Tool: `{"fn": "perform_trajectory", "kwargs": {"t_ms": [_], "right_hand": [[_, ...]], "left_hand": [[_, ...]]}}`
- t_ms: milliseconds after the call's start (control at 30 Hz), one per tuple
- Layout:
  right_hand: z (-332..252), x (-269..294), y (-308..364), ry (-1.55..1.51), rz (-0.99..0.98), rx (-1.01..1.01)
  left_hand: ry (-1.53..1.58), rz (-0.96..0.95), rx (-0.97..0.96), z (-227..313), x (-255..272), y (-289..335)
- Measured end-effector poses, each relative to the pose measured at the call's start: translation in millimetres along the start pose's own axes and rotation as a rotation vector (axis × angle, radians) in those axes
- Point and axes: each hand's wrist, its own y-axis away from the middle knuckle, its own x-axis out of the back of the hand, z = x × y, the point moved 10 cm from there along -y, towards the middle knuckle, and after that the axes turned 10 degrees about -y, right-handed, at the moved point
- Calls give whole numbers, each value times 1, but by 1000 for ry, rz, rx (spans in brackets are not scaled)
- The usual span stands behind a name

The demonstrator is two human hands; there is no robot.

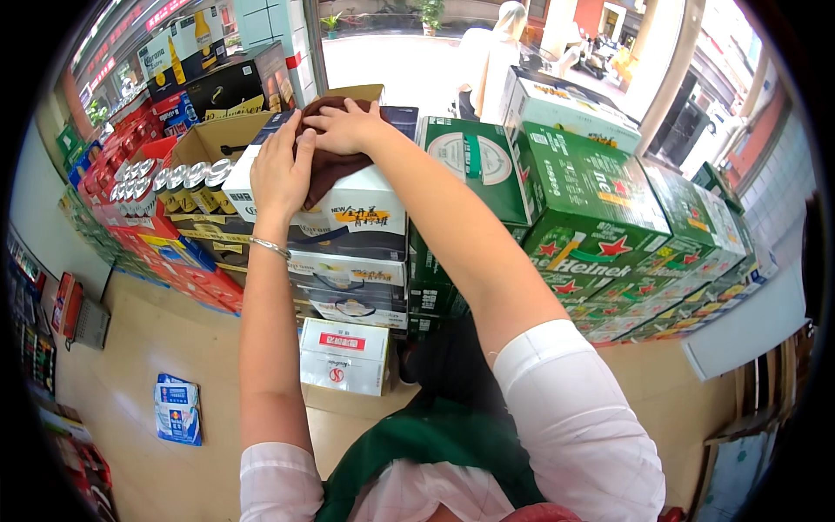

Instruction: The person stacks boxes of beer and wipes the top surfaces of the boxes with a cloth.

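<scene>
A dark brown cloth [329, 171] lies bunched on top of a white and navy carton [370, 193], at the top of a stack of similar cartons. My left hand [282, 167] rests on the cloth's left side, its fingers stretched out and pointing away from me. My right hand [346, 127] lies flat over the far part of the cloth, its fingers spread and reaching left. Both thumbs come close together above the cloth. Neither hand visibly grips it, though the undersides of the fingers are hidden.
Green beer cartons [591, 187] are stacked to the right. On the left, an opened carton of cans [196, 187] stands beside red packs [117, 157]. A white box [344, 357] sits on the floor before the stack. A blue and white package [178, 409] lies on the floor.
</scene>
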Motion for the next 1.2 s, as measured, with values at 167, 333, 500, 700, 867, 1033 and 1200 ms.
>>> {"fn": "perform_trajectory", "kwargs": {"t_ms": [167, 333, 500, 700, 867, 1033, 1200], "right_hand": [[16, 15, 20, -3, 126, -212], [13, 18, 46, 17, 159, -200], [17, 23, 97, -65, 146, 1], [-1, 30, 142, -256, 344, 341], [-17, 32, 211, -281, 806, 456], [41, 63, 234, -1134, 802, 248], [62, 166, 287, -880, 966, 320]], "left_hand": [[-14, -88, 41, -13, -11, 0], [-54, -206, 25, -20, -19, 2], [-252, -360, 3, 2, -20, 5], [-82, -403, 14, 45, -36, 12], [238, -411, -3, 74, -43, 9], [152, -552, -147, 90, -73, -4], [-160, -667, -564, 162, -111, 21]]}}
